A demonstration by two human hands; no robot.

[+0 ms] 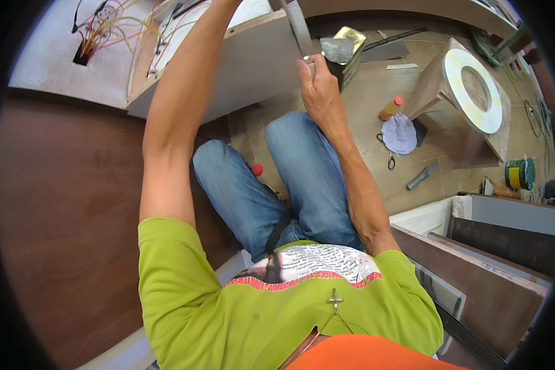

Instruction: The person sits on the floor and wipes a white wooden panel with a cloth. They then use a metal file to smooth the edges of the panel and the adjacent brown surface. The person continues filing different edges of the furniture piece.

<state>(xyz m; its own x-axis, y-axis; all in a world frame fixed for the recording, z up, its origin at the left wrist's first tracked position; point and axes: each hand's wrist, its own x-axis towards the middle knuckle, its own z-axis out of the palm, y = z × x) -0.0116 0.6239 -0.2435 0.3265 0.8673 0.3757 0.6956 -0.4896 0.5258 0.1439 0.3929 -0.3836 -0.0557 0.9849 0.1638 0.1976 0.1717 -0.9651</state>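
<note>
My right hand [322, 92] is closed with thumb and fingers pinching the lower end of a narrow grey strip [298, 29]. That strip runs up beside the end of a pale wooden cabinet panel [246, 68] and leaves the view at the top edge. My left forearm [182, 92] stretches up across the panel, and its hand is cut off by the top of the picture. Just right of my right hand stands a dark container with a yellowish opening [351, 37], and a grey flat blade-like piece [337, 49] lies across it.
Loose wires [105, 34] stick out of the cabinet at upper left. A white banding roll [473, 91] leans on a wooden box. Floor items include a bottle with a red cap [391, 109], scissors [390, 160], a brush-like tool [422, 176] and a green spool [520, 174]. Boards [475, 277] stand at lower right.
</note>
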